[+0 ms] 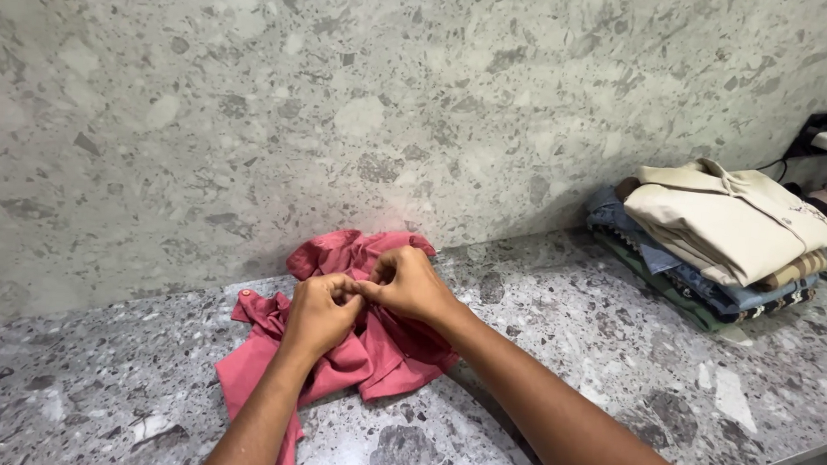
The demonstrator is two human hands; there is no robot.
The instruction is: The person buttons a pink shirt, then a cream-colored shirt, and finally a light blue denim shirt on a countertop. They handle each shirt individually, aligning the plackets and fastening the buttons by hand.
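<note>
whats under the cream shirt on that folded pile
Under the cream shirt lie a tan striped garment, a blue patterned one and a green one, all folded on the stone counter. Only their edges show; the rest is covered.

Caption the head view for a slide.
Both hands, left hand and right hand, pinch a crumpled pink shirt beside folded clothes.

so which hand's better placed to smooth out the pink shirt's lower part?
Probably left. The left hand sits over the pink shirt nearer that lower part; the right hand pinches fabric nearer the collar.
</note>
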